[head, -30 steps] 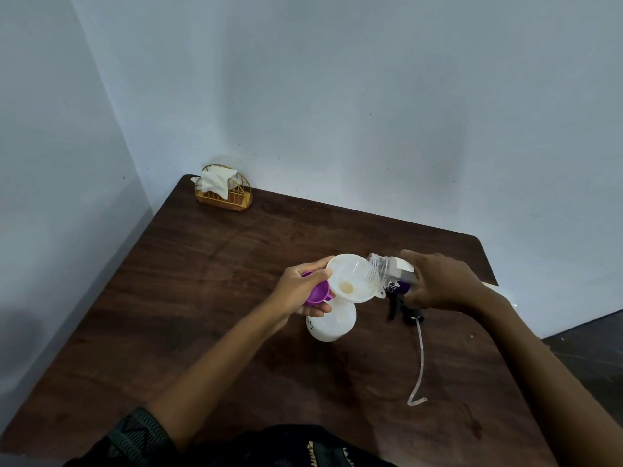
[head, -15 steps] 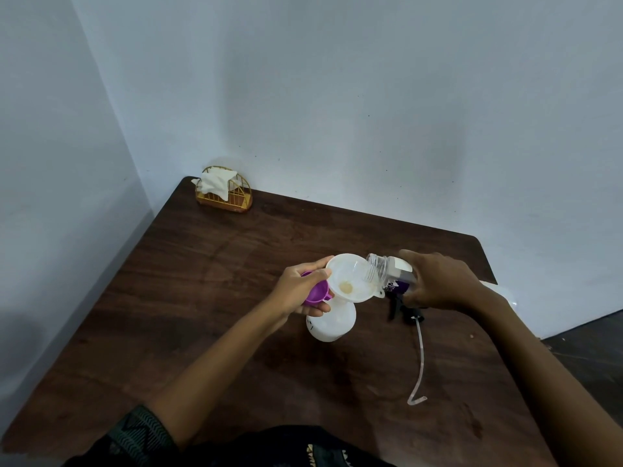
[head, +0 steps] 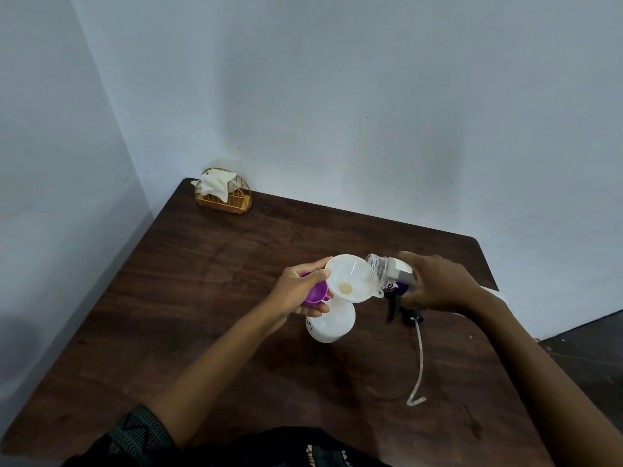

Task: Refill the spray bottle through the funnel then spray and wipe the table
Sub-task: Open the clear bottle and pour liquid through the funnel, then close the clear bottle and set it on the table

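Centrally, left hand (head: 296, 293) pinching funnel (head: 349, 276) on spray bottle (head: 330, 325), right hand (head: 438, 284) gripping tilted refill bottle (head: 381, 273), tube (head: 419, 358) toward right tabletop (head: 209, 298) edge.

A gold wire holder (head: 236, 203) holds what may be white tissue (head: 214, 185).

the left hand (head: 296, 291) is holding a white funnel (head: 350, 278) and a purple piece (head: 315, 294) over the white spray bottle (head: 332, 323) standing on the dark table (head: 202, 298). the right hand (head: 438, 284) is tipping a clear bottle (head: 381, 273), its mouth reaching over the funnel's rim, a loose tube (head: 419, 358) lying beside.
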The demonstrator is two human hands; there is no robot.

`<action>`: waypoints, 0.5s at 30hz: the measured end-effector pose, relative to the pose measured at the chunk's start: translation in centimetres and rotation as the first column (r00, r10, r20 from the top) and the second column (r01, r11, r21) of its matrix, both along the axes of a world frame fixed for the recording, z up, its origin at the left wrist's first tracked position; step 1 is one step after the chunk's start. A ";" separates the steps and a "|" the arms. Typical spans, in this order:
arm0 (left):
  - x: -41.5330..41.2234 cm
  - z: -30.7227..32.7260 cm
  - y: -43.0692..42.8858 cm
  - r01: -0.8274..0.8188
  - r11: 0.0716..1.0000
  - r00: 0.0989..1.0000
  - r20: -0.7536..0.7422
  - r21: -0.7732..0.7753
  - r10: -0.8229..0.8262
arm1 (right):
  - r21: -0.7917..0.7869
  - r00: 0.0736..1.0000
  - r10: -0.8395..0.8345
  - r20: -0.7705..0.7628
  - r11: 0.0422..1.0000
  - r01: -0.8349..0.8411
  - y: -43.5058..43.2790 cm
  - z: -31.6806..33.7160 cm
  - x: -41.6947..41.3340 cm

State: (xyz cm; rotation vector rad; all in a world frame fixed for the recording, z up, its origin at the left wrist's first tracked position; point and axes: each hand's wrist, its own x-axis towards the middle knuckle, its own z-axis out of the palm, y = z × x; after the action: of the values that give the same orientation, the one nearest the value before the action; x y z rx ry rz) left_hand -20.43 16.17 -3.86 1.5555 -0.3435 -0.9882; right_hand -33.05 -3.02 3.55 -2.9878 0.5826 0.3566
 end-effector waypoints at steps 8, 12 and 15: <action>0.0 0.2 0.1 0.009 1.000 1.000 0.006 -0.006 -0.009 | 0.470 0.977 -0.131 0.168 0.882 0.037 -1.1 -1.9 -0.5; 0.1 0.2 0.2 0.009 1.000 1.000 0.028 -0.007 -0.009 | 0.723 0.933 -0.269 0.237 0.691 0.015 -1.4 -2.4 -0.7; 0.2 0.1 0.1 0.012 1.000 0.998 0.059 0.001 -0.012 | 0.825 0.867 -0.398 0.299 0.564 -0.026 -2.1 -2.4 -1.1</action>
State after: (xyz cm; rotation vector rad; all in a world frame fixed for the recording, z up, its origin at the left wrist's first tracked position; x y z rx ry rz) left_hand -20.27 16.32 -3.72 1.5875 -0.3938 -0.9530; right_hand -34.16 -5.14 1.13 -1.9561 0.4928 -0.1103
